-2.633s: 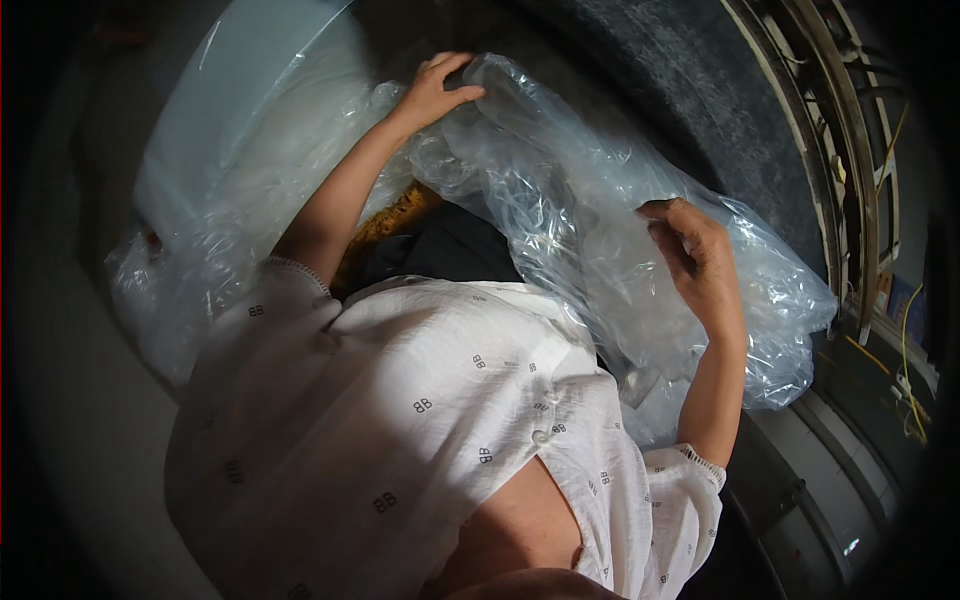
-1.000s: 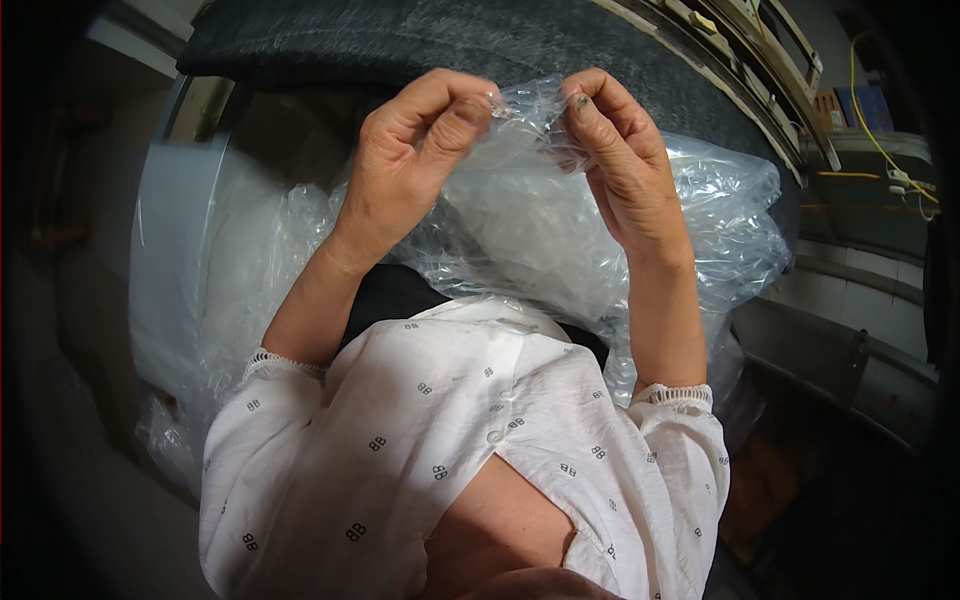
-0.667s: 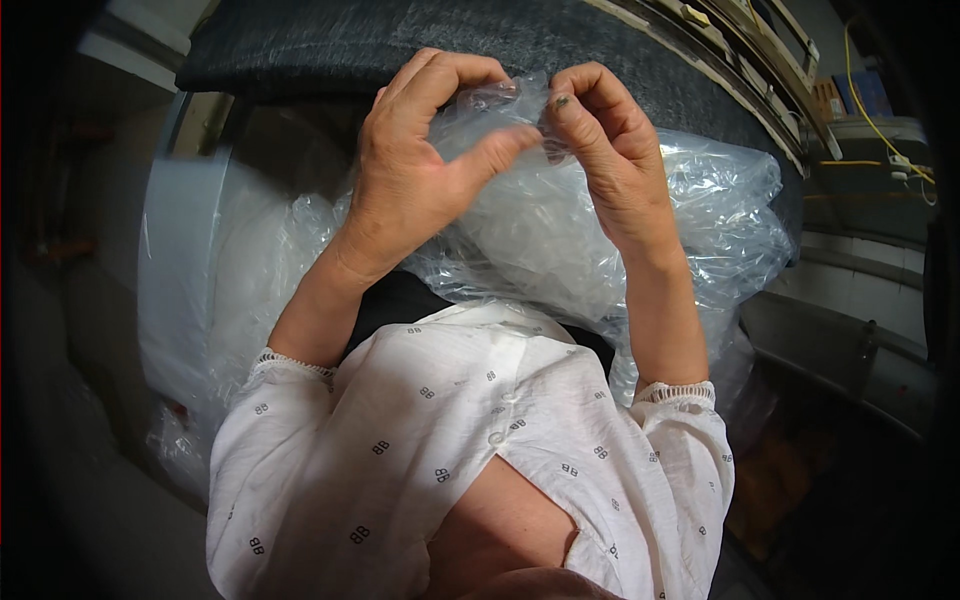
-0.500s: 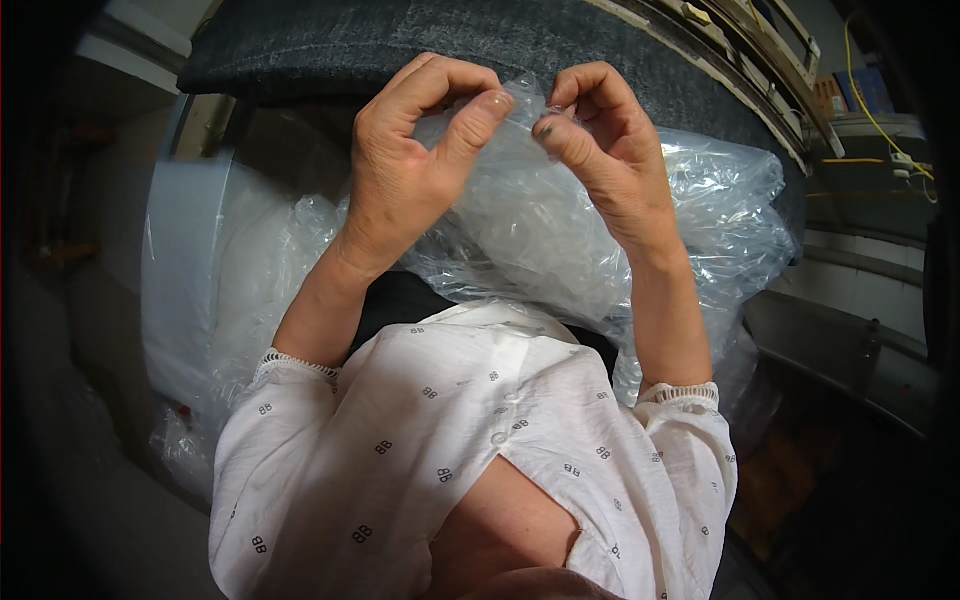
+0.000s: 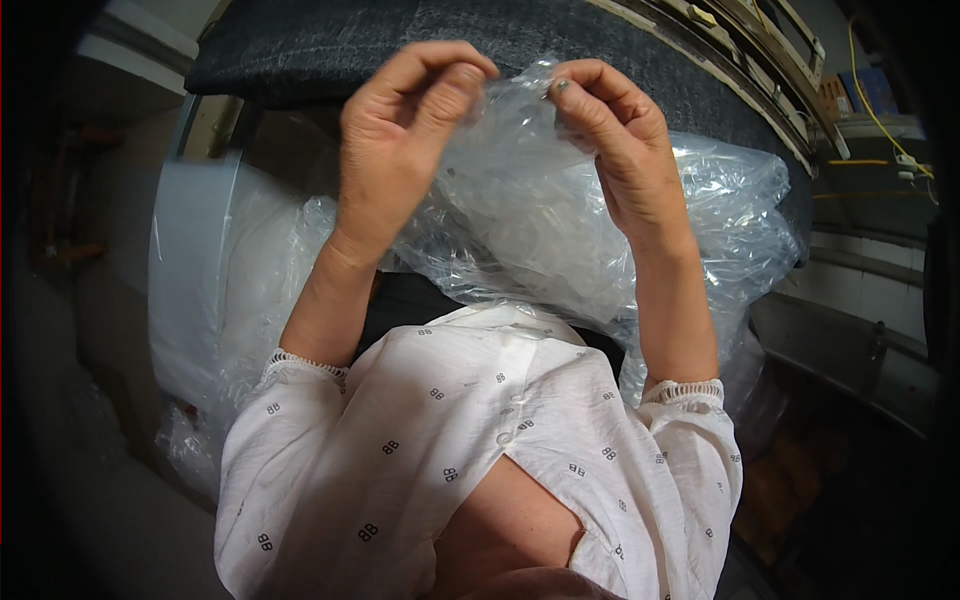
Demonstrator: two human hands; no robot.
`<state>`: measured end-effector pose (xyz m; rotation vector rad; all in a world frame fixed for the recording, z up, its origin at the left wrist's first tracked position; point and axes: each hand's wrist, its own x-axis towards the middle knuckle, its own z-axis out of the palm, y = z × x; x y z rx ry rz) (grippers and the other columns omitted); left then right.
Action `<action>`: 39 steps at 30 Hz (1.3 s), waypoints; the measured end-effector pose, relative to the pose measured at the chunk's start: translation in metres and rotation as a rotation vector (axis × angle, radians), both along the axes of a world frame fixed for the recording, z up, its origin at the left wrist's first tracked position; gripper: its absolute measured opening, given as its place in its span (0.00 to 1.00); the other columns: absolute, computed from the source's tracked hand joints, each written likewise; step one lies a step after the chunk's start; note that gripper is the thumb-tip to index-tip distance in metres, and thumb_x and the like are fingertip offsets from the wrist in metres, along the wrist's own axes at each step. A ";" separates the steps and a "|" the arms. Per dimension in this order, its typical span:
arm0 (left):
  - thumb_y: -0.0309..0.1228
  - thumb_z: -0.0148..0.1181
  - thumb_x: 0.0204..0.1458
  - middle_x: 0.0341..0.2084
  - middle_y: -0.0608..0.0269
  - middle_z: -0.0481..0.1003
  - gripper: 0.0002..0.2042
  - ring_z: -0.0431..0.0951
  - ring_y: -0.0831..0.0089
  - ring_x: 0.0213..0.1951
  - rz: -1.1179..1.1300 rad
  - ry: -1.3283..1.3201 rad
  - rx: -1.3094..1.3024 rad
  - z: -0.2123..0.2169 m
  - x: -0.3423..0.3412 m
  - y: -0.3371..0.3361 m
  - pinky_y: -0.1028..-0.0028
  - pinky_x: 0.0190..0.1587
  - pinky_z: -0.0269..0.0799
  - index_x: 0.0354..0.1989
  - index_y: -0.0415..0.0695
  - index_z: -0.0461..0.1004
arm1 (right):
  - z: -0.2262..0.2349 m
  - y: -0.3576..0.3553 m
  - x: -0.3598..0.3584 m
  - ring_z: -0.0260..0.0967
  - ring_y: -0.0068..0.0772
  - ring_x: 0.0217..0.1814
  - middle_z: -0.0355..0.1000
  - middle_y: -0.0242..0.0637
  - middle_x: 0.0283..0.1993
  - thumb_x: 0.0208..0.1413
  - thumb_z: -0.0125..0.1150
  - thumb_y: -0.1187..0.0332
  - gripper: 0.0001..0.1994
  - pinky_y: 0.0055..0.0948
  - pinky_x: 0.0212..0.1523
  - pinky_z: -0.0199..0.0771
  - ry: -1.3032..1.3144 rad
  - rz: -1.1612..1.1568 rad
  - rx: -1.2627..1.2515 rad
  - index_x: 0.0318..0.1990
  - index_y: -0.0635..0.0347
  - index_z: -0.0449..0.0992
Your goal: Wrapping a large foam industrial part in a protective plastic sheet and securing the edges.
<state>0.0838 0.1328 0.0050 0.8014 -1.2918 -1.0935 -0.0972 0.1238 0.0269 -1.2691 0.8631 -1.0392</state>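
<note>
My left hand (image 5: 395,150) and my right hand (image 5: 625,135) are raised above my lap, a short gap apart. Thin clear plastic film (image 5: 515,105) spans the space between them. Thumb and fingers of my right hand pinch its upper edge. My left hand is also closed in a pinch at the film's left side, its fingertips slightly blurred. Below hangs a big crumpled heap of clear plastic film (image 5: 720,200), spread over my lap and to the right.
A dark grey cloth-covered surface (image 5: 400,50) runs across the far side. More clear film (image 5: 265,250) and a pale flat panel (image 5: 185,270) are at my left. Wooden rails (image 5: 740,80) and a yellow cord (image 5: 860,90) are at the far right.
My hands have moved somewhat farther apart, the left shifting left and slightly up. More of the film between them now shows.
</note>
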 end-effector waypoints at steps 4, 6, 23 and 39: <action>0.30 0.58 0.53 0.28 0.72 0.72 0.06 0.68 0.87 0.29 0.225 -0.027 -0.094 -0.007 0.013 -0.004 0.86 0.33 0.63 0.33 0.40 0.74 | -0.008 -0.005 -0.009 0.62 0.13 0.34 0.70 0.23 0.32 0.54 0.59 0.65 0.09 0.14 0.39 0.60 -0.110 -0.070 0.064 0.39 0.59 0.75; 0.29 0.60 0.51 0.29 0.71 0.72 0.05 0.70 0.83 0.32 0.204 -0.250 -0.103 -0.021 0.021 0.002 0.83 0.35 0.64 0.32 0.41 0.73 | -0.011 -0.005 -0.010 0.61 0.12 0.33 0.69 0.22 0.32 0.54 0.59 0.65 0.09 0.13 0.37 0.59 -0.119 -0.067 0.087 0.39 0.58 0.75; 0.21 0.66 0.36 0.29 0.68 0.70 0.16 0.70 0.74 0.27 0.425 -0.548 -0.863 -0.027 0.020 0.035 0.77 0.29 0.66 0.36 0.46 0.72 | -0.015 -0.003 -0.016 0.64 0.14 0.35 0.67 0.23 0.31 0.47 0.64 0.75 0.10 0.14 0.38 0.64 0.066 -0.115 -0.341 0.34 0.57 0.69; 0.28 0.66 0.39 0.28 0.71 0.70 0.13 0.70 0.77 0.27 0.146 -0.734 -0.841 -0.032 -0.014 0.047 0.80 0.29 0.63 0.36 0.45 0.77 | -0.026 0.003 -0.032 0.72 0.26 0.42 0.74 0.34 0.37 0.49 0.61 0.76 0.09 0.24 0.46 0.72 -0.141 -0.124 -0.262 0.32 0.56 0.66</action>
